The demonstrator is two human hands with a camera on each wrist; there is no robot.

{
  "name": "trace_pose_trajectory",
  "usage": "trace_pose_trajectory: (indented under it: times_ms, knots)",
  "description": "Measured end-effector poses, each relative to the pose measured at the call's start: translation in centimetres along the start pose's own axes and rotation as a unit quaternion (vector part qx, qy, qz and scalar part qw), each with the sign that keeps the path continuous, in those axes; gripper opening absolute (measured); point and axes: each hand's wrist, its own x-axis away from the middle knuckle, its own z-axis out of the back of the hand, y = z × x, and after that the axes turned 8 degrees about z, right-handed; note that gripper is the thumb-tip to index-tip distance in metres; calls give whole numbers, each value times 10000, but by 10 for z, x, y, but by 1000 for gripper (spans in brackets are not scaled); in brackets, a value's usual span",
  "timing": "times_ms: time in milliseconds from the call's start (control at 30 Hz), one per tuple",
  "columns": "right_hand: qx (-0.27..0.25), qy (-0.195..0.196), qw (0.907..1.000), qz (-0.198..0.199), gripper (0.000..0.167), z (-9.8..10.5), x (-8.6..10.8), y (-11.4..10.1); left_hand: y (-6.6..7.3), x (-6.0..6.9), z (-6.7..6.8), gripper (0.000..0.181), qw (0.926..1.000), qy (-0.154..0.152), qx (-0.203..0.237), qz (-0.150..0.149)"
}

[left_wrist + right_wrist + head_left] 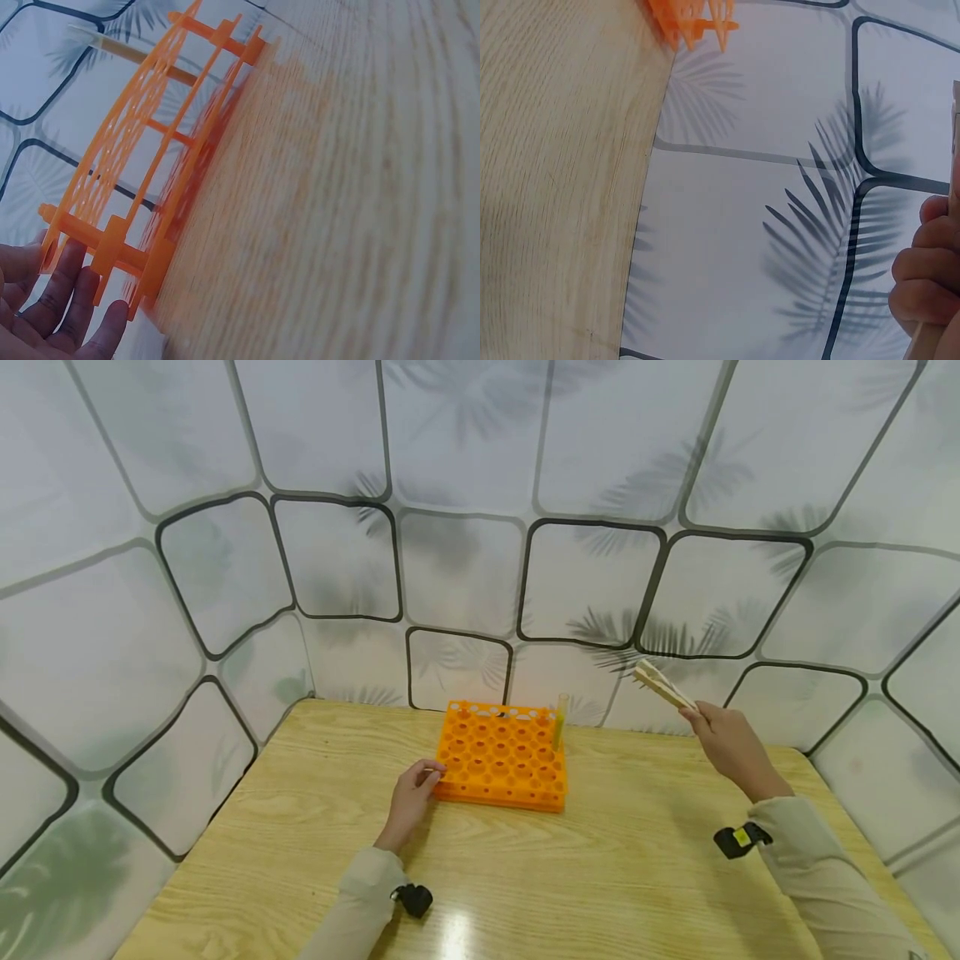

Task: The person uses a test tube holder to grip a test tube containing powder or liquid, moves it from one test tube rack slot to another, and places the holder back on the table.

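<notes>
Orange plastic holed test-tube rack (495, 796) gripped by the left hand (408, 793); pale wooden clamp (663, 684) raised in the right hand (731, 747).
The rack stood near the far edge of the pale wood-grain desk (300, 827), a clear tube with yellow-green contents (558, 733) at its far right corner. Left fingers were clamped on the rack near its near left corner; right fingers were clamped around the wooden clamp, well apart from the tube. In this judgement, good handling called for a still rack and a light, square clamp. A yellow patch (742, 837) marked the black wrist device (726, 843); no lettering was legible.
</notes>
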Motion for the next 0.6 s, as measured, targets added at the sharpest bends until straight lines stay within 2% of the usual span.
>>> trace_pose_trajectory:
  times_ms: [333,600]
  knots:
    - [37,-2,10000,28,43,4,-4,-5,1,1,1,20,10000,-83,31,-6]
    - [81,20,9999,135,42,7,-10,-11,2,2,0,19,10000,-39,-4,41]
